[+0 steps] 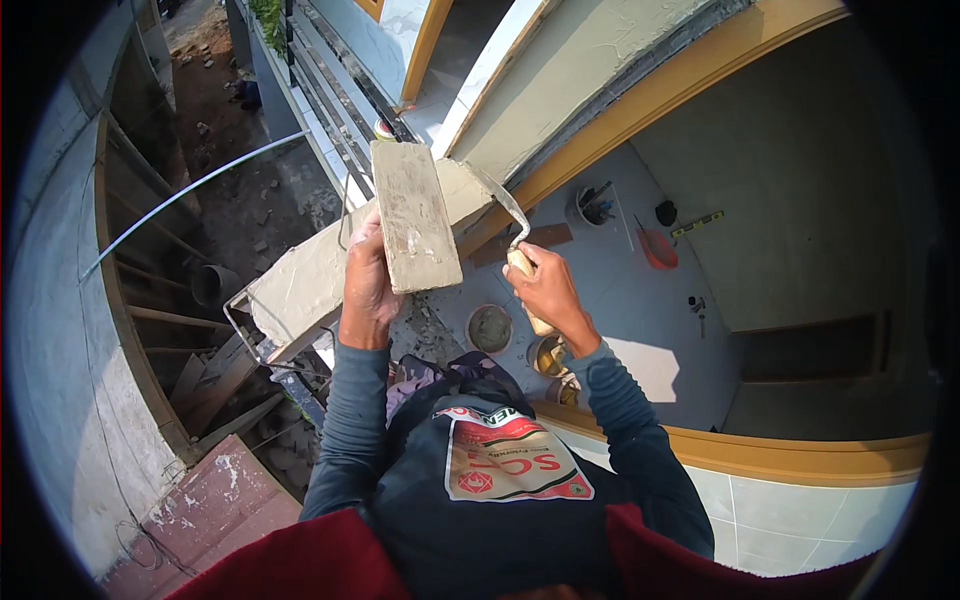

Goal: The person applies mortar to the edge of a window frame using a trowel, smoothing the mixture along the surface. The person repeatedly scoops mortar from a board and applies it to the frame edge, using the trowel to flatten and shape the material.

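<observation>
My left hand (370, 280) grips a wooden plastering float (415, 215) from beneath, its long flat board facing up and smeared with pale plaster. In my right hand (550, 292) is a trowel (519, 262), held by its wooden handle. The trowel's blade points up and to the left, at the plastered wall (560, 105) where it meets a plastered ledge (305, 275); whether it touches the plaster I cannot tell. The float hangs over the ledge and hides part of it. A bent metal rod clamp (240, 322) sits around the ledge's near end.
An orange-brown frame (690, 95) borders the opening on the right. Below stand a bucket of grey mortar (490, 328) and a bucket of tools (592, 205). A yellow spirit level (697, 223) lies farther right. Past the railing (340, 80), the ground drops away on the left.
</observation>
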The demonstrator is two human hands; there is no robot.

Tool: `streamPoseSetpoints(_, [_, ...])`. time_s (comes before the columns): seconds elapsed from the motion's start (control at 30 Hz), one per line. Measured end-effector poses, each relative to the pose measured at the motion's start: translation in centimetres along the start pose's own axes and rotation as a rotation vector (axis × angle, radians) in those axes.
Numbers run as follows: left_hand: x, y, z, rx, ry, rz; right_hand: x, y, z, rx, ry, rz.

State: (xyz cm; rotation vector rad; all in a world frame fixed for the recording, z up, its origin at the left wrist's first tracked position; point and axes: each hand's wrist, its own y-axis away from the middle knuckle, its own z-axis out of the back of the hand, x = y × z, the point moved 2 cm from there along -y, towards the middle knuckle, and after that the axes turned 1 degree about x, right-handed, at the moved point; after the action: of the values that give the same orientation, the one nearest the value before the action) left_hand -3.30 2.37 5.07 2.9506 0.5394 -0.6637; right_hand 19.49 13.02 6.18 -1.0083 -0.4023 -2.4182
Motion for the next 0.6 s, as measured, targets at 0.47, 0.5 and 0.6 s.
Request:
streamPoseSetpoints(0.47, [0.3,0.0,0.4,-0.044,-0.005,0.020,7.2,1.7,5.6,-0.129,-0.298,0.048])
streamPoseSetpoints(0.5, [0.3,0.2,0.4,-0.054,-0.014,0.013,5.6,1.8,4.2,-0.064,-0.285,-0.020])
streamPoseSetpoints(0.6, [0.3,0.2,0.7,-0.052,-0.038,0.011,0.5,0.7,0.6,-0.038,-0.121,0.021])
